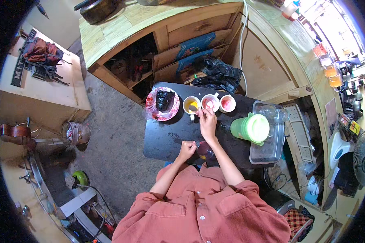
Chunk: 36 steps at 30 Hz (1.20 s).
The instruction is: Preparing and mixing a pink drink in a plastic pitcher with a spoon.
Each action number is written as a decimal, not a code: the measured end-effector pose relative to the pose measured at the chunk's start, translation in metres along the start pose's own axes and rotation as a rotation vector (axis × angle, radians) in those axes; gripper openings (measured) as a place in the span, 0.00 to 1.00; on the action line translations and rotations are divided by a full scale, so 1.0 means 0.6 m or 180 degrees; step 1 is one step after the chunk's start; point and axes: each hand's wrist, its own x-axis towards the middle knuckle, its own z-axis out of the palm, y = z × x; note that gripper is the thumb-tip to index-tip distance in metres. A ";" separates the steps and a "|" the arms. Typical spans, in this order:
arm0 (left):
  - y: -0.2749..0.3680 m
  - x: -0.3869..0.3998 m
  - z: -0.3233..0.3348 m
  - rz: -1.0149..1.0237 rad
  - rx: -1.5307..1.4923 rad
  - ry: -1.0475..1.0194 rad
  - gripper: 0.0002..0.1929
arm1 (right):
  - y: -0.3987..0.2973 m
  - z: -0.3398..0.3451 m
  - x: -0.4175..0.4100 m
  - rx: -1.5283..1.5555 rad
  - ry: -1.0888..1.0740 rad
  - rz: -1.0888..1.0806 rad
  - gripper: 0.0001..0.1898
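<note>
My right hand (209,123) grips a spoon (192,107), whose bowl is over a white cup (186,103) with yellow contents. My left hand (187,149) is closed on the handle of a glass mug (205,150) with dark contents, near the front edge of the black table (167,136). Two more white cups, one in the middle (210,102) and one at the right (227,104), hold pinkish-red contents. A patterned plate (150,104) with a black plastic bundle (165,100) lies left of the cups. Right of my hands stands a green lidded pitcher (250,129).
A clear plastic tray (266,158) with glasses (270,113) in it lies at the table's right end. Behind the table are a wooden cabinet (161,41) and a black plastic bag (220,73). A waste bin (76,133) stands on the floor at left.
</note>
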 end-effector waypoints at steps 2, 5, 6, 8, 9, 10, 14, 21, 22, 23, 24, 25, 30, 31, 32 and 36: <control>0.002 0.001 0.002 0.0008 -0.0082 0.0055 0.15 | 0.002 0.004 0.000 -0.0120 -0.0028 -0.0049 0.10; 0.002 0.001 0.002 0.0079 -0.0050 0.0119 0.16 | -0.009 0.010 0.004 -0.0191 -0.0149 0.0021 0.11; 0.000 0.000 0.002 0.0077 -0.0053 0.0121 0.16 | -0.010 0.011 0.006 -0.0408 -0.0174 -0.0010 0.11; -0.005 -0.001 0.002 0.0086 -0.0021 0.0063 0.16 | -0.013 0.017 0.012 -0.0631 -0.0202 -0.0044 0.12; -0.007 -0.001 0.002 0.0081 -0.0025 0.0069 0.16 | -0.016 0.021 0.015 -0.0710 -0.0204 -0.0030 0.12; -0.009 -0.002 0.003 0.0089 -0.0076 0.0067 0.16 | -0.019 0.023 0.018 -0.0788 -0.0206 -0.0017 0.13; -0.010 -0.001 0.004 0.0163 -0.0002 0.0049 0.15 | -0.012 0.029 0.021 -0.0995 -0.0203 -0.0196 0.14; -0.006 0.000 0.003 0.0184 -0.0175 0.0091 0.15 | 0.015 0.024 0.008 -0.0854 -0.0031 -0.0273 0.12; -0.007 0.000 0.001 0.0200 -0.0129 0.0083 0.15 | 0.019 0.026 0.005 -0.0846 0.0041 -0.0327 0.12; -0.008 -0.001 0.001 0.0217 -0.0082 0.0073 0.14 | 0.023 0.028 0.002 -0.0837 0.0115 -0.0380 0.12; -0.009 -0.001 0.002 0.0218 -0.0083 0.0079 0.14 | 0.030 0.029 0.002 -0.0837 0.0111 -0.0385 0.12; -0.009 -0.002 0.003 0.0184 -0.0092 0.0107 0.14 | 0.037 0.030 0.002 -0.0750 0.0148 -0.0336 0.12; -0.012 -0.001 0.004 0.0161 -0.0084 0.0093 0.15 | 0.067 0.037 0.003 0.0218 0.0158 0.0325 0.13; -0.012 -0.002 0.002 0.0185 -0.0037 0.0087 0.15 | 0.065 0.035 0.002 0.0930 0.0198 0.0710 0.13; -0.012 -0.003 0.002 0.0213 0.0010 0.0077 0.15 | 0.062 0.031 0.001 0.1644 0.0238 0.1090 0.14; 0.002 -0.004 0.004 0.0105 0.0024 0.0122 0.15 | 0.065 -0.008 -0.008 0.2155 0.0336 0.1235 0.17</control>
